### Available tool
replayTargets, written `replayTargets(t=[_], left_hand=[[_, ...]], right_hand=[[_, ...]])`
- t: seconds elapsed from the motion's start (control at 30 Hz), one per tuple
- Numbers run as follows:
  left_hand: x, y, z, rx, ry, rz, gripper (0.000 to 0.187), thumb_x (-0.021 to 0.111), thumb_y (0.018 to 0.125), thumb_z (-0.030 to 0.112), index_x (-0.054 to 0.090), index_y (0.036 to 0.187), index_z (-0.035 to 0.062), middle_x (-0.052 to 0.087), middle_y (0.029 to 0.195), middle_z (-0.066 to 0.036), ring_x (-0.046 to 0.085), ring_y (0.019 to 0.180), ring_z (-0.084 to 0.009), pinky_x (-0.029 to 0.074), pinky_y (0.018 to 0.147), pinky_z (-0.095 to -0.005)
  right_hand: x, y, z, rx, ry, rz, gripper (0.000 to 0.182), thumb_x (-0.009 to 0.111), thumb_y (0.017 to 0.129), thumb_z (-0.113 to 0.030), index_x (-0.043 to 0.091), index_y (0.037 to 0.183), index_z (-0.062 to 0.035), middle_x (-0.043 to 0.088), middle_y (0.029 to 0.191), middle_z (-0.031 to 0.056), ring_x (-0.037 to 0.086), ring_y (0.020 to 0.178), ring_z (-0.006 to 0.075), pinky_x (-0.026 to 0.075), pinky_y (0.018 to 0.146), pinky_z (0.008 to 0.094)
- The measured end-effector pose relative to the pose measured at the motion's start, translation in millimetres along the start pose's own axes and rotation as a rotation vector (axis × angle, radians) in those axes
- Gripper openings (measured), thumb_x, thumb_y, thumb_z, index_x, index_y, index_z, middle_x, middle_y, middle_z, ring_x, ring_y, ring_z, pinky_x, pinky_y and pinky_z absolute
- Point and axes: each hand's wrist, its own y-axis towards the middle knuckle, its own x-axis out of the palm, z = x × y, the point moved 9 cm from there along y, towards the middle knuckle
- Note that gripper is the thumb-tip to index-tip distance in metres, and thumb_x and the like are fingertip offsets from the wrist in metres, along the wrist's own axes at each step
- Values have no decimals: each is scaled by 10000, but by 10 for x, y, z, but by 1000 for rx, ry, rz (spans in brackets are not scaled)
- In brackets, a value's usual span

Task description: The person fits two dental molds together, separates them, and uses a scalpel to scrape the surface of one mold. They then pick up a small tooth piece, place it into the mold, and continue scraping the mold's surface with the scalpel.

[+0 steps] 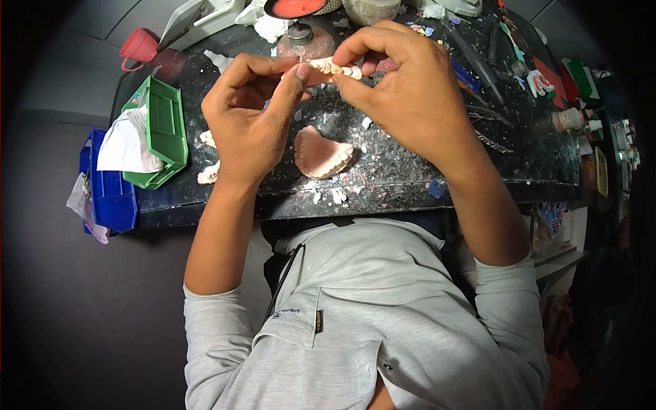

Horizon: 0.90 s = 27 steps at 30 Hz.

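A pink denture (321,66) with a row of cream-coloured teeth is held up over the bench between both hands. My left hand (254,113) pinches its left end between thumb and forefinger. On the right end, the thumb and fingers of my right hand (403,82) close around it, hiding part of it. Below the hands a pale pink dental cast (321,154) lies on the dusty black bench (273,198). Beside my left wrist, partly covered, is a smaller pale cast piece (208,173).
At the left edge stand a green bin (167,130) with papers and a blue bin (113,195). A pink cup (139,46) is further back. Behind the hands sits a glass burner (305,42). Cables and a dark handpiece (478,65) lie on the right, with plaster crumbs all around.
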Motion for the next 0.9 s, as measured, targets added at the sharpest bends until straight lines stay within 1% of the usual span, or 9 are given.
replayTargets(t=[0.27,0.7,0.77,0.9], left_hand=[[9,3,-5,4,-2,6,95,699,916,-32,634,962,-83,720,895,-135,718,825,-148,595,709,-243],[-4,-4,-13,-8,-2,9,92,697,917,-29,637,962,-81,719,901,-133,711,813,-137,593,702,-239],[-6,-2,-16,-16,-2,18,93,698,918,-25,638,963,-80,719,898,-133,712,812,-140,594,701,-240],[-19,9,-9,-16,-13,23,92,695,923,-14,641,965,-77,722,897,-139,716,812,-144,597,697,-243]], right_hand=[[1,0,0,4,6,2,155,773,776,-87,721,911,-33,639,842,17,589,740,107,486,714,256],[6,-6,-12,-13,-14,-10,165,776,770,-83,722,918,-36,650,862,15,593,745,112,482,714,253],[6,-6,-3,-16,2,-9,203,792,763,-91,720,947,-44,655,872,17,610,769,116,492,739,259],[0,-19,-45,-48,-42,-4,244,798,770,-84,716,994,-35,675,903,26,630,821,106,506,741,254]])
